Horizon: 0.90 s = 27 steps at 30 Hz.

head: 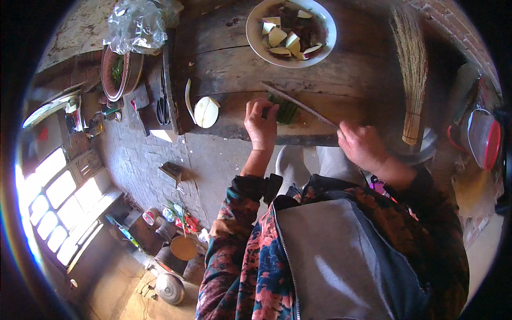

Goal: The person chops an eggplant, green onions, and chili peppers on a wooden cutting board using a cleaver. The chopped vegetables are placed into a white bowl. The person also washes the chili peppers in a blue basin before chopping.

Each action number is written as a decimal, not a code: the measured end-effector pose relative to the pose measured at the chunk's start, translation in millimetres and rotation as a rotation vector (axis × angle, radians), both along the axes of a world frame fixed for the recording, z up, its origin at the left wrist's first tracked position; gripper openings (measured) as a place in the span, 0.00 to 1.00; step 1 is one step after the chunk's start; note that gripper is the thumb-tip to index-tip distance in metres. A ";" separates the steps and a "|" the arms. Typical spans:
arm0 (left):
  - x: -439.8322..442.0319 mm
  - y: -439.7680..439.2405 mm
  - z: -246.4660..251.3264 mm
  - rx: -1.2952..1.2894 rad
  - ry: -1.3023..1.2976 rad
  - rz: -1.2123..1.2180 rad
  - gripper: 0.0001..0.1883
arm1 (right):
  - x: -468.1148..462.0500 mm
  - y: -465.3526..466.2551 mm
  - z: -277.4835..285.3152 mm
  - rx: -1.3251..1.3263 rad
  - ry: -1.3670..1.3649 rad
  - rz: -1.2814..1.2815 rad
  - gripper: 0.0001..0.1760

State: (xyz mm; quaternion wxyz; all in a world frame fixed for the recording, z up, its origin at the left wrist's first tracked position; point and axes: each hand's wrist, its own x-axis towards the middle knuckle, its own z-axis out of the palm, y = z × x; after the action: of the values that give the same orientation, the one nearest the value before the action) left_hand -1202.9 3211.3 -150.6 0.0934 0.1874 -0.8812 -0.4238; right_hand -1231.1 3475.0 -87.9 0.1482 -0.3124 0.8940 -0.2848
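My right hand (362, 146) grips a knife (300, 104), whose blade, seen nearly edge-on, slants up and left across a wooden tabletop (224, 76). Just left of the blade, the curled fingers of my left hand (262, 124) hold the end of some dark green vegetable pieces (286, 110). Part of the greens is hidden by those fingers and the blade. Beyond the knife stands a white bowl (252, 44) with several pale chunks (277, 37), some edged in purple skin. A round pale cut vegetable (206, 112) lies left of my left hand, beside a thin curved strip (189, 100).
A straw whisk broom (412, 76) lies on the right. On the left are scissors (162, 108), a clear plastic bag (138, 28) and a round container (105, 76) with greens inside. The table's near edge (304, 140) runs before my legs; a small stool (171, 172) stands on the floor.
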 end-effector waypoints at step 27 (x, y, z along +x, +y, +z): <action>18.9 22.7 -5.4 -0.352 0.046 -0.241 0.10 | -22.8 -20.7 15.4 0.300 0.150 0.297 0.10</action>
State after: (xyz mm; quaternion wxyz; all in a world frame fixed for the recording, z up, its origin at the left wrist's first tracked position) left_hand -1184.0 3234.0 -156.0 0.0936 0.0515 -0.9553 -0.2755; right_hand -1253.9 3454.3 -72.4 0.1664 -0.4353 0.8791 -0.0998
